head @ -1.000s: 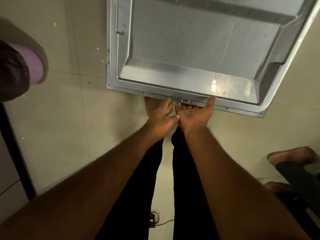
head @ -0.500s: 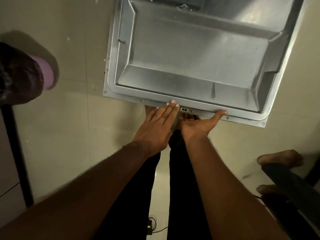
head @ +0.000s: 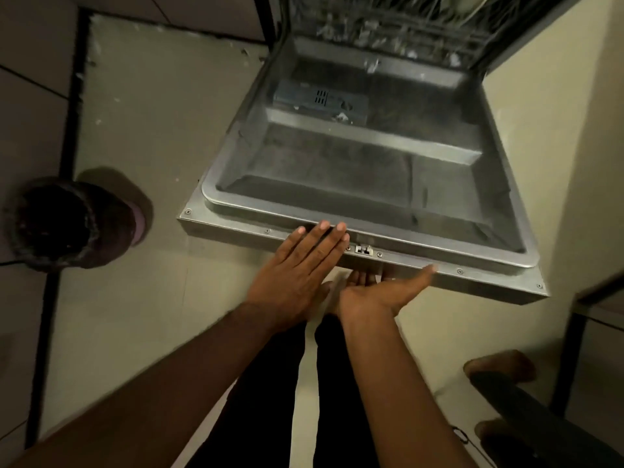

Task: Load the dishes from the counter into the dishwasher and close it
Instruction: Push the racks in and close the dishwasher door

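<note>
Dishwasher door point(head: 354, 184), hinged down and lying partly raised, is filling the frame from its centre toward 1 o'clock; its free front edge, carrying the latch point(head: 364, 250), is facing the person at centre. The left hand point(head: 297, 268) is resting flat, fingers straight and together, palm down on the top of that edge just to the 9 o'clock side of the latch. The right hand point(head: 381, 292) is turned palm up with fingers straight, reaching beneath the edge at 5 o'clock of the latch; whether its fingers are touching the underside cannot be told. Neither hand is holding anything.

The step in hand appears to be the closing of the door. To do it well, the lower hand should be lifting near the middle so the door is not twisting, the upper hand steadying only, and both should be clearing the rim before the latch is meeting the tub.

The rack point(head: 388, 25) inside the dishwasher, at 12 o'clock, is blurred; pale shapes are sitting among its wires, but no dish can be identified. The inner hollow of the door is holding only the detergent compartment point(head: 320, 101).

Outward: a dark round object point(head: 67, 224) is lying on the floor point(head: 135, 130) at 9 o'clock, and another person's feet point(head: 499, 366) are showing at 4 o'clock.
</note>
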`<state>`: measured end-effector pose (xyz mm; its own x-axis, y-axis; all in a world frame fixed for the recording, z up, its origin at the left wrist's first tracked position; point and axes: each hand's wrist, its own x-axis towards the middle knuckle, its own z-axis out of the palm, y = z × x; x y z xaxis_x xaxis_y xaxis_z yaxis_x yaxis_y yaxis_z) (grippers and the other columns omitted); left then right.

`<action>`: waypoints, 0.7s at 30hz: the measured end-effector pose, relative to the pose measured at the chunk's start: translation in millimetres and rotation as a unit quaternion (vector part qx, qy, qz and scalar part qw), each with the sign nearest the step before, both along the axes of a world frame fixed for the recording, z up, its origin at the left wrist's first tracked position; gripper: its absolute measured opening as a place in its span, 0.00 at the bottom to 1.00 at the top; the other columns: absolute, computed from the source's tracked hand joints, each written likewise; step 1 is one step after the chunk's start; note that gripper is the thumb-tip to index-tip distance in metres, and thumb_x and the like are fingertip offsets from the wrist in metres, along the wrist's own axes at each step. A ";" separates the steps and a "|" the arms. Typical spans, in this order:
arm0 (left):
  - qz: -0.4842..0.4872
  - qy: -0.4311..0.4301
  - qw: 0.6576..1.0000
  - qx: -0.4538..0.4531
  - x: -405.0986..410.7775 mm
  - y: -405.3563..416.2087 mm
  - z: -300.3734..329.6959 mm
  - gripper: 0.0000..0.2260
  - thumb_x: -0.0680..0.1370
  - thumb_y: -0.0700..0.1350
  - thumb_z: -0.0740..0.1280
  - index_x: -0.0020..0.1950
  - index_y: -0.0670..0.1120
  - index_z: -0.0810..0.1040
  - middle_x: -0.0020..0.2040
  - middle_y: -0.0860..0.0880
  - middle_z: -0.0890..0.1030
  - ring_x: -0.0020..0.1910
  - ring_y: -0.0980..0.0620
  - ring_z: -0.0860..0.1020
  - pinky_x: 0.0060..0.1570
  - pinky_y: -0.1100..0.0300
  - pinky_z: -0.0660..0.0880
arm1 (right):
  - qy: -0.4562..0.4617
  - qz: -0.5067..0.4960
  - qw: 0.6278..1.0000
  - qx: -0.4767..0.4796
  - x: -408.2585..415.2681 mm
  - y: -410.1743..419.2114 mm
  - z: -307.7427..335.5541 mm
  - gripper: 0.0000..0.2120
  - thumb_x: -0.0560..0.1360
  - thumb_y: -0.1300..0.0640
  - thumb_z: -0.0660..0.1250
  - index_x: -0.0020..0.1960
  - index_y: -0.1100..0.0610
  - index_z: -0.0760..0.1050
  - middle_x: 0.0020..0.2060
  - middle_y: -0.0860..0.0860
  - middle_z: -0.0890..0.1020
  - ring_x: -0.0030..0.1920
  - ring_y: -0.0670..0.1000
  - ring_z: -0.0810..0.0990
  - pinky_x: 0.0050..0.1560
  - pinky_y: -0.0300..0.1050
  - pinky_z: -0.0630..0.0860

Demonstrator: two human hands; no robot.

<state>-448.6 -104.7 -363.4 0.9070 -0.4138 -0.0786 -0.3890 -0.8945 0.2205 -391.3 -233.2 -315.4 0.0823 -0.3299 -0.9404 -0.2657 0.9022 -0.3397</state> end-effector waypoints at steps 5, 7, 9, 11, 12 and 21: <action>0.011 -0.050 0.999 0.000 56.1 2.7 48.5 0.34 0.86 0.60 0.56 0.86 0.44 0.50 0.86 0.45 0.48 0.85 0.44 0.49 0.82 0.43 0.49 | -0.016 0.022 0.999 -0.032 34.3 0.0 55.7 0.31 0.73 0.30 0.68 0.64 0.52 0.80 0.58 0.52 0.84 0.56 0.51 0.85 0.61 0.43 0.80; 0.023 -0.062 0.998 -0.003 80.9 2.7 66.3 0.34 0.86 0.61 0.56 0.86 0.45 0.50 0.86 0.45 0.49 0.85 0.43 0.48 0.82 0.42 0.50 | -0.024 0.044 0.998 -0.047 46.1 -0.6 74.8 0.27 0.74 0.33 0.69 0.64 0.51 0.80 0.58 0.52 0.85 0.56 0.51 0.85 0.59 0.43 0.81; 0.031 -0.074 0.997 -0.001 100.8 2.6 82.0 0.34 0.86 0.61 0.57 0.86 0.46 0.51 0.86 0.45 0.49 0.85 0.42 0.48 0.82 0.40 0.50 | -0.040 0.072 0.995 -0.058 57.1 0.2 91.7 0.24 0.76 0.37 0.69 0.64 0.51 0.80 0.58 0.52 0.86 0.56 0.51 0.86 0.59 0.44 0.81; 0.031 -0.081 0.996 0.001 117.6 3.6 97.0 0.35 0.85 0.62 0.56 0.86 0.46 0.51 0.86 0.45 0.49 0.85 0.42 0.48 0.81 0.39 0.50 | -0.068 0.112 0.989 -0.069 66.3 0.1 110.9 0.19 0.77 0.39 0.69 0.61 0.50 0.81 0.57 0.52 0.86 0.57 0.52 0.86 0.60 0.44 0.81; 0.030 -0.085 0.996 0.002 126.9 3.8 104.7 0.35 0.85 0.63 0.56 0.86 0.46 0.50 0.86 0.45 0.49 0.85 0.42 0.47 0.81 0.39 0.50 | -0.082 0.142 0.983 -0.078 70.3 0.5 123.2 0.16 0.79 0.42 0.68 0.59 0.50 0.81 0.57 0.53 0.87 0.56 0.50 0.86 0.58 0.43 0.81; 0.024 -0.062 0.997 0.033 208.8 10.3 167.3 0.35 0.85 0.65 0.48 0.86 0.46 0.46 0.86 0.46 0.45 0.85 0.44 0.43 0.81 0.40 0.48 | -0.168 0.658 0.674 -0.289 111.8 -12.6 168.1 0.12 0.82 0.46 0.68 0.46 0.51 0.84 0.39 0.46 0.87 0.39 0.47 0.87 0.43 0.45 0.85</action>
